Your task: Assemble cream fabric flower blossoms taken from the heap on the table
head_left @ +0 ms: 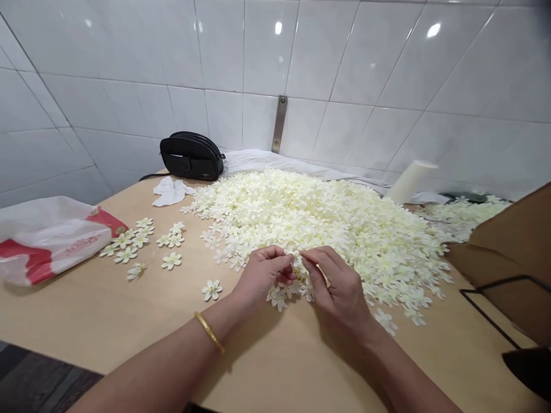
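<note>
Left hand (pixel 260 275) and right hand (pixel 338 284) are held near frame center, fingertips of each pinched together; what is gripped, if anything, cannot be made out. Pale flowers (pixel 310 212) are heaped just beyond on the worktop (pixel 258 367); loose flowers (pixel 171 261) are scattered at left, some beside a bag (pixel 60 235).

A black bag (pixel 191 156) stands near white tissue (pixel 171 192).

The flower pile (pixel 297 209) was creamy white, tinged yellow; the plastic bag (pixel 81 221) at nine o'clock, white and red; the pouch (pixel 189 155) at ten, black; the bangle (pixel 209 331) at seven, gold.
</note>
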Available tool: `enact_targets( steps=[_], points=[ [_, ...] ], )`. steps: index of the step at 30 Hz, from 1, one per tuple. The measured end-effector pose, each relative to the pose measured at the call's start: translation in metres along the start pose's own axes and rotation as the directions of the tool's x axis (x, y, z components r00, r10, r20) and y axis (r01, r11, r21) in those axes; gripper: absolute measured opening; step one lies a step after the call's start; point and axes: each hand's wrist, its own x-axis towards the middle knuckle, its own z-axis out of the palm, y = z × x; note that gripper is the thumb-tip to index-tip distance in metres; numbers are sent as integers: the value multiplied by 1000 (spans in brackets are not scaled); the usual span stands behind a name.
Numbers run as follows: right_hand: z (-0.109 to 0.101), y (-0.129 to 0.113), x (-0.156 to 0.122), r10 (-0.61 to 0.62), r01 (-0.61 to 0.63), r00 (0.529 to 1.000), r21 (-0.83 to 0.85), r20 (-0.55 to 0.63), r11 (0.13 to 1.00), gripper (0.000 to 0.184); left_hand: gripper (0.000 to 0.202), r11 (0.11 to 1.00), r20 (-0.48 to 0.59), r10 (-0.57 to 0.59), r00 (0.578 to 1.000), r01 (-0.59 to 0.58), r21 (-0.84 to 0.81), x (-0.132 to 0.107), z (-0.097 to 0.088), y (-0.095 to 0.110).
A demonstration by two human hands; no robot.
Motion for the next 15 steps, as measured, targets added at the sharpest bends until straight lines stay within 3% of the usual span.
enact_targets(
  steps=[10, 15],
  points=[
    [3, 7, -3, 33, -31, 997, -25, 70, 999, 19, 22, 999, 152, 22, 988, -29, 43, 0, -2, -1],
    [2, 4, -3, 48, -41, 995, -87, 84, 995, 19, 21, 997, 170, 38, 985, -50, 65, 0, -3, -2]
  ],
)
